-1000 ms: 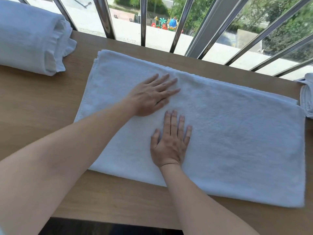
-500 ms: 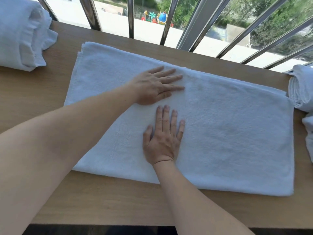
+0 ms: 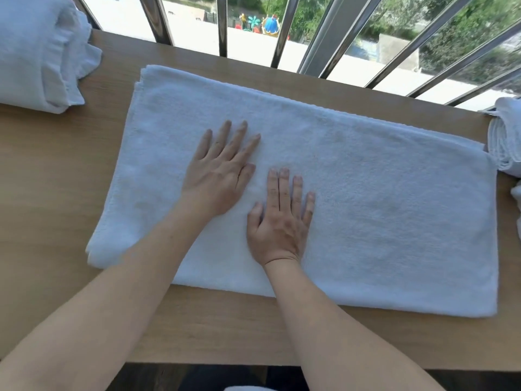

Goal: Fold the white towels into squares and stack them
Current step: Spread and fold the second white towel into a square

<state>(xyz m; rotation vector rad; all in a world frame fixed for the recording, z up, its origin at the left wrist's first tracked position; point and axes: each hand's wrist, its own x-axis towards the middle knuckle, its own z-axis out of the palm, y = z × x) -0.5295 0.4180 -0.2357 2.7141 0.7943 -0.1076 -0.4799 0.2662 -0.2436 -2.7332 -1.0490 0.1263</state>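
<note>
Wooden table (image 3: 56, 193) by window bars: left hand (image 3: 218, 179), right hand (image 3: 279, 221) spread flat, smoothing half-folded towel (image 3: 394, 207); next likely fold end-to-end.

This looks like an upper-floor room in a home or lodging: a wooden table (image 3: 56, 170) pushed against a window with slanted metal bars (image 3: 284, 26). Through them, far below, lie a pale paved yard, trees, and brightly coloured playground equipment (image 3: 260, 24). White towels (image 3: 36, 52) sit piled on the table.
</note>
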